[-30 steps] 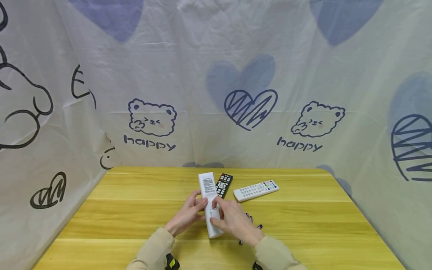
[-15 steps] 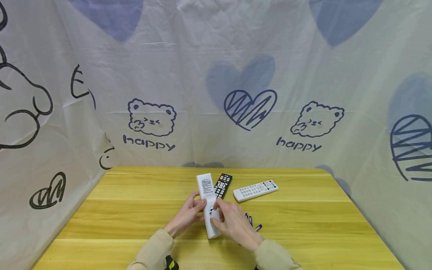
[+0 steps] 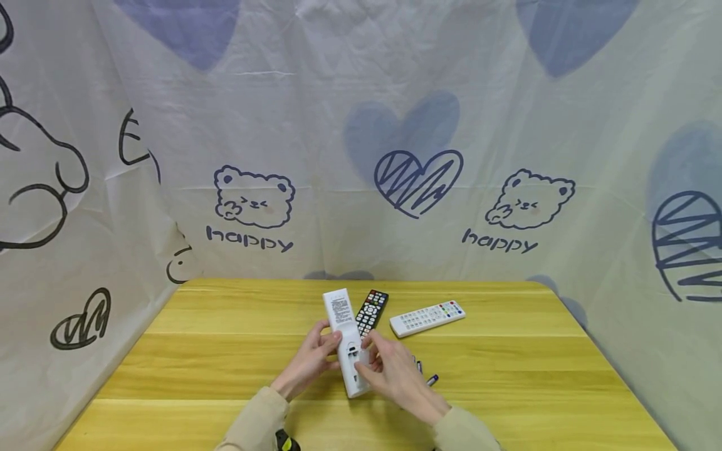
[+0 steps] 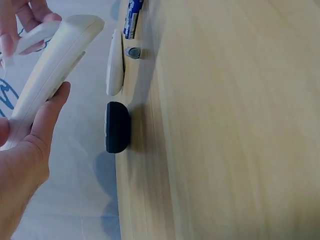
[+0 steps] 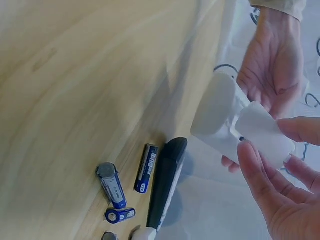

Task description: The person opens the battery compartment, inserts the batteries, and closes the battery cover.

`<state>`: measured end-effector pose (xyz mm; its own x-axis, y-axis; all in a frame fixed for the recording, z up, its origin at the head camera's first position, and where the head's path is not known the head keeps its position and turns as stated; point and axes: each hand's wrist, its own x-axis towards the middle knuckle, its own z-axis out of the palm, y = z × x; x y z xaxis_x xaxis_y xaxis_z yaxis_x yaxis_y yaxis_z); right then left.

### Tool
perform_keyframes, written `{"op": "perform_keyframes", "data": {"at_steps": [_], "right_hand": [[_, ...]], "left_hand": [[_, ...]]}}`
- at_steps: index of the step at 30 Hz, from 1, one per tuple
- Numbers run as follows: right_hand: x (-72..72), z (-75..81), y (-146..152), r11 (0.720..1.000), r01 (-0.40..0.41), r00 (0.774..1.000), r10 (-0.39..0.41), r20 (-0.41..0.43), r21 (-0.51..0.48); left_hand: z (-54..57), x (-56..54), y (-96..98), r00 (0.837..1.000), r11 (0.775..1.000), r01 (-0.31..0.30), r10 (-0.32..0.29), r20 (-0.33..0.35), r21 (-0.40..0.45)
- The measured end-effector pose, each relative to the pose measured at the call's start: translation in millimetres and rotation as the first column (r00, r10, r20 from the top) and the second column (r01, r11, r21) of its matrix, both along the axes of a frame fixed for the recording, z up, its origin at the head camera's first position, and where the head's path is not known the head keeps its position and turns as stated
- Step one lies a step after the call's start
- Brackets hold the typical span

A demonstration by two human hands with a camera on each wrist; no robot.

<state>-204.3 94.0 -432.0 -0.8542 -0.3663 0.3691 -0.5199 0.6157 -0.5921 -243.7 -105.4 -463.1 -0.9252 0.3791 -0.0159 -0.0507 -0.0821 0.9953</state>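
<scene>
My left hand (image 3: 309,360) grips a white remote control (image 3: 340,310) by its sides, raised over the table. Its back faces up, showing a printed label and the uncovered battery compartment (image 3: 353,354). In the right wrist view, my right hand (image 5: 285,187) pinches a curved white battery cover (image 5: 262,131) between thumb and fingers, overlapping the remote's body there. The left wrist view has the cover (image 4: 39,37) tilted off the remote's back. Right of the hands lie several blue-and-silver batteries (image 5: 146,168), partly hidden by my right hand in the head view.
Behind the held remote, a black remote (image 3: 372,311) lies buttons up on the wooden table (image 3: 225,338). A second white remote (image 3: 427,318) lies to its right, also buttons up. A printed cloth (image 3: 333,207) hangs along the table's far edge.
The right hand has lifted the battery cover off the remote's back, laying bare the compartment. The left hand and the remote have shifted slightly left.
</scene>
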Motion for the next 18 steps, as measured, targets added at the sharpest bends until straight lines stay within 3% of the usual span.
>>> {"op": "perform_keyframes", "data": {"at_steps": [8,18], "right_hand": [[1.9,-0.4,10.1,1.000,0.001,1.000,-0.002,-0.030,-0.031],[-1.3,-1.8,31.9,0.994,0.089,0.996,-0.090,-0.021,-0.060]], "left_hand": [[0.5,-0.2,1.1,0.999,0.999,-0.021,0.020,0.026,0.040],[4.4,1.4,-1.5,0.998,0.994,-0.054,0.050,0.040,0.097]]}}
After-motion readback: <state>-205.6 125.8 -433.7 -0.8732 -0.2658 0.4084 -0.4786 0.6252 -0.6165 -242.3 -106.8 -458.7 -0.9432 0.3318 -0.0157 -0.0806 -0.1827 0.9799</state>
